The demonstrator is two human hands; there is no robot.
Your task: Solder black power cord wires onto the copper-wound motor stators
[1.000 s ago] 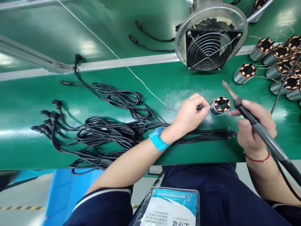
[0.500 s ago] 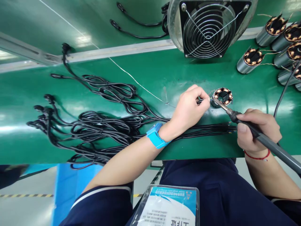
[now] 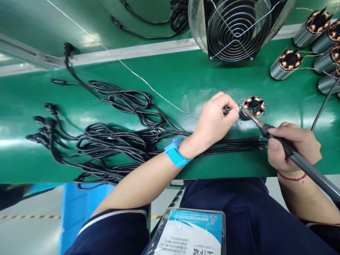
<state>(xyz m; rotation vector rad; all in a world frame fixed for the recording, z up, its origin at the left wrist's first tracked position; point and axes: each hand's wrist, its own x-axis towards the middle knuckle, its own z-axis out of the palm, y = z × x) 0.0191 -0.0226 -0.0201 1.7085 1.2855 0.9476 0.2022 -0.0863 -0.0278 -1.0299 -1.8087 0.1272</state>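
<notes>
In my right hand (image 3: pixel 294 147) is a soldering iron (image 3: pixel 305 164), gripped by its dark handle, with the metal tip pointing up and left. That tip meets the left rim of a motor stator (image 3: pixel 253 106) wound with copper, which stands on the green bench. My left hand (image 3: pixel 219 115) is pinched on the end of a black power cord (image 3: pixel 227 111), its thin wire tips reaching the stator's edge by the iron tip. The exact contact at the tip is too small to make out. More coiled black cords (image 3: pixel 111 140) lie under and left of my left forearm.
A fan with a wire guard (image 3: pixel 236 33) stands at the back of the bench (image 3: pixel 170 81). Several more stators (image 3: pixel 285 65) are grouped at the back right. A thin solder wire (image 3: pixel 148 86) runs diagonally from the upper left. A blue bin (image 3: pixel 77 212) is below the bench.
The view has shifted slightly, so the fan, cords and stators sit a little differently in the picture. Both hands keep their grips, and the iron tip stays at the stator's rim.
</notes>
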